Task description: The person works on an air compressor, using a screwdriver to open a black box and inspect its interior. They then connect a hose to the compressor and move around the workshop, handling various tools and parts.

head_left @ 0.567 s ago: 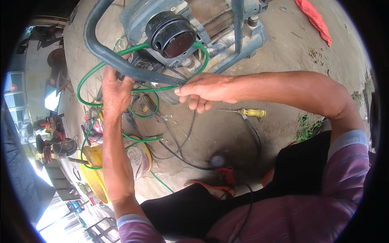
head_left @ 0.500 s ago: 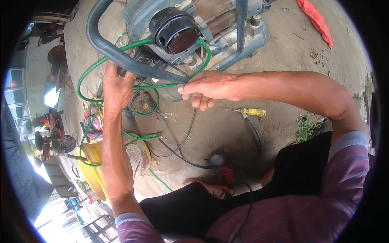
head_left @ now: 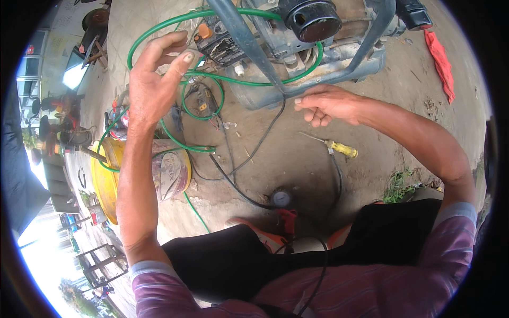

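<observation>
My left hand is raised, its fingers apart and bent, with nothing visible in it. It is beside a dark ribbed part with an orange knob on the machine. My right hand has its fingers curled and the thumb against the forefinger, just right of a thin black cable. Whether anything small sits in that pinch is hidden. A dark tubular frame crosses the machine, which bears a round black cap. Around it loops a green hose.
A screwdriver with a yellow handle lies on the ground. Nearer my feet is a round gauge on a black hose. Yellow and whitish buckets stand at left. A red cloth lies at far right.
The left hand has come away from the machine and its fingers have spread. The right hand is farther from the frame bar. The whole view has shifted, with the machine higher and more to the right.
</observation>
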Tool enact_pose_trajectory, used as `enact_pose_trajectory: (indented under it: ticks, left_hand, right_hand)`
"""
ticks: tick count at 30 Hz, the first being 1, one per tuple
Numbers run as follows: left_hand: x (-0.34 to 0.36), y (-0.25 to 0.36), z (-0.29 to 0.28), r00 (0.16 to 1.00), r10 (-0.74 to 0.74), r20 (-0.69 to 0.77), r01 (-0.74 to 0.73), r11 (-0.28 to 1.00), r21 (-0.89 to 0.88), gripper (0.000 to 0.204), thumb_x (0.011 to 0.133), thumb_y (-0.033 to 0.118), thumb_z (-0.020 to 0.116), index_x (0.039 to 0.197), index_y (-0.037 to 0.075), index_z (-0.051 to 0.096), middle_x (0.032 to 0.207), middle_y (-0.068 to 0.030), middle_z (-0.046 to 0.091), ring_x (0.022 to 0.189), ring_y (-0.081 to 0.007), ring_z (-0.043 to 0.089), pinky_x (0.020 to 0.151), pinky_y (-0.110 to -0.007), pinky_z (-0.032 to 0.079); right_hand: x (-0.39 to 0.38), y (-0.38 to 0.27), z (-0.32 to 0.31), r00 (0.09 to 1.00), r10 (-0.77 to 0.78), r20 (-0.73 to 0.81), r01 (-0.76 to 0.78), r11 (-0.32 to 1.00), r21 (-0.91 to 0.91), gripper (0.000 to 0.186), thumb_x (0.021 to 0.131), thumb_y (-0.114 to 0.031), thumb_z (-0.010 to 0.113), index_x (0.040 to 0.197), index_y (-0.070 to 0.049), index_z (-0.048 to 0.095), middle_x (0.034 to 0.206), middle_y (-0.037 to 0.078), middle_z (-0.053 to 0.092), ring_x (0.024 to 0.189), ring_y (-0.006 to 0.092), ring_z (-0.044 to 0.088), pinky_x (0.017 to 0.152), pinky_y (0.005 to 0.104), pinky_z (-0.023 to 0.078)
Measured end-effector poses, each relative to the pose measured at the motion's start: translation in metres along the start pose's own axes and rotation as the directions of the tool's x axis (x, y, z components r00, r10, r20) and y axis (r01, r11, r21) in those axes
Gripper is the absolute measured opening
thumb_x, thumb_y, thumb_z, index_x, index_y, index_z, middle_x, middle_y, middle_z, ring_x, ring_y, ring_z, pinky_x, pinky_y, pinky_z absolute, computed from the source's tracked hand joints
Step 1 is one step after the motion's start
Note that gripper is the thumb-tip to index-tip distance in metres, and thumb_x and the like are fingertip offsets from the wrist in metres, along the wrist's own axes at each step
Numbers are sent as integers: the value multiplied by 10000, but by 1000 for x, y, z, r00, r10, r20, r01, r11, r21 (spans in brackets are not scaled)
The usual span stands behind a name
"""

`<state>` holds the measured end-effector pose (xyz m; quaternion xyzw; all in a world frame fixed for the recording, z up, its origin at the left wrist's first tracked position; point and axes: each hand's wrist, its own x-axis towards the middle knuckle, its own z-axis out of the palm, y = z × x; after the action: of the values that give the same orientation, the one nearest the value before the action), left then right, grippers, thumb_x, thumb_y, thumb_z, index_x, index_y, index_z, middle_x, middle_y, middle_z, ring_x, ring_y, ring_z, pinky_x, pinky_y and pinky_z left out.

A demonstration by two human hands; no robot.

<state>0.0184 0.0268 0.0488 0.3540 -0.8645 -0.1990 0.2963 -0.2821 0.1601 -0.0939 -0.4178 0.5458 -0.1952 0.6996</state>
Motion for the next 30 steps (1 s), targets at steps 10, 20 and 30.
enact_pose_trajectory:
  ticks: [10,20,30]
  left_hand:
    - [-61,-60,1,761,-375,529,367,922,126,203,987,137,686,1138,1,698,1018,-65,748,936,-160,686,849,-314,529]
    - [-142,-191,33,654,-606,453,503,795,338,356,911,228,698,1188,6,712,973,-126,757,888,-209,715,841,-345,544]
    - [-122,-226,81,677,-716,170,680,697,229,440,900,300,732,1252,39,694,1179,-191,739,1146,-332,690,1017,-389,510]
  right_hand:
    - [14,25,2,994,70,-79,-81,985,-149,399,1009,-441,615,1121,-61,662,928,29,649,827,147,633,728,311,516]
    - [28,57,-3,996,71,-48,-83,931,-356,445,992,-436,626,1096,-5,664,950,69,692,804,158,659,700,325,539]
    - [29,52,16,991,130,29,-117,954,-276,345,1015,-334,650,1084,4,647,903,52,660,764,128,621,668,294,520]
